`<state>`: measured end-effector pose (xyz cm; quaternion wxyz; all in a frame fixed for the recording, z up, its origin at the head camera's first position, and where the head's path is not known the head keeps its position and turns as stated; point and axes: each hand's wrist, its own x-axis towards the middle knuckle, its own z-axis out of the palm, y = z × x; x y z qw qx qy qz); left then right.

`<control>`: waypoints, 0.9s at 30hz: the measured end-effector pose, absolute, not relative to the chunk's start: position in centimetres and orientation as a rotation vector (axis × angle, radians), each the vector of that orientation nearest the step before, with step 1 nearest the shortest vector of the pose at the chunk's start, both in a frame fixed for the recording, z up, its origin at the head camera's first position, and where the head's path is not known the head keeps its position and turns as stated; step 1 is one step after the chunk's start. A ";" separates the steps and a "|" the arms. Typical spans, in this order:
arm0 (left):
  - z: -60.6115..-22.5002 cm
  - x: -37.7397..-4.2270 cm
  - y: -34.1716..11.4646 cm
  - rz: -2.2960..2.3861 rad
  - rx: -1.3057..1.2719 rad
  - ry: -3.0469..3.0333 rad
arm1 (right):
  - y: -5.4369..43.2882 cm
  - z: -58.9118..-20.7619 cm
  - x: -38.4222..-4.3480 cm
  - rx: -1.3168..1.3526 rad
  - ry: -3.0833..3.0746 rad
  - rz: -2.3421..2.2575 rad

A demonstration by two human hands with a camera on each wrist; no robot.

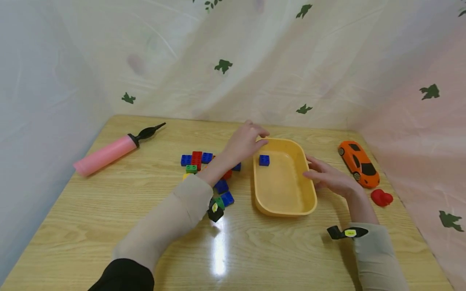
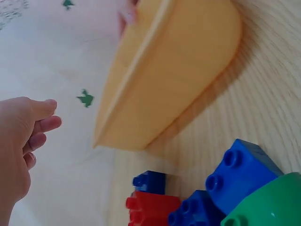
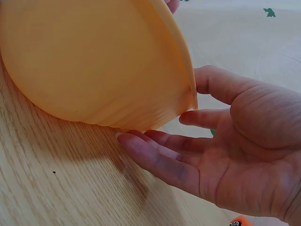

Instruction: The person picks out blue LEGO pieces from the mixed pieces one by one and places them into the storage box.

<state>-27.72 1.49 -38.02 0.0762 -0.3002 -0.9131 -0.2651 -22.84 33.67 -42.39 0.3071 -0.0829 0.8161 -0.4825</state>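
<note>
One tray (image 1: pixel 285 198), a blue block (image 1: pixel 264 160) in its far-left part, rests on the bench (image 1: pixel 276 250). The right hand (image 1: pixel 329 176) has its grip clamped on the tray's right wall, thumb at the rim, fingers outside and low. The left hand (image 1: pixel 245 141) is near the far-left corner, its grip apart, fingers loosely bent. Yellow labels (image 1: pixel 350 233) on both wrist cameras (image 1: pixel 215 214) are too small to read. Left of the tray, just beside it, lie more blocks (image 1: pixel 221 186). A strip of bench parts the tray from the car (image 1: pixel 358 163) and red toy (image 1: pixel 381 197), both near the right edge; a wider stretch runs toward the near side. The pump (image 1: pixel 109 154) lies near the left edge.
</note>
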 end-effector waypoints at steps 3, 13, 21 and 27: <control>-37.4 -27.4 0.4 -0.901 -0.858 -2.711 | 33.8 -42.4 -22.7 -0.213 2.163 -1.281; -37.2 -25.6 -5.8 -1.270 -0.697 -2.595 | 34.1 -42.3 -22.6 -0.226 2.194 -1.274; -38.7 -24.1 -10.8 -1.359 -0.585 -2.526 | 33.9 -42.6 -22.8 -0.253 2.160 -1.310; -39.5 -23.5 -14.2 -1.343 -0.444 -2.503 | 33.9 -42.4 -22.8 -0.230 2.166 -1.291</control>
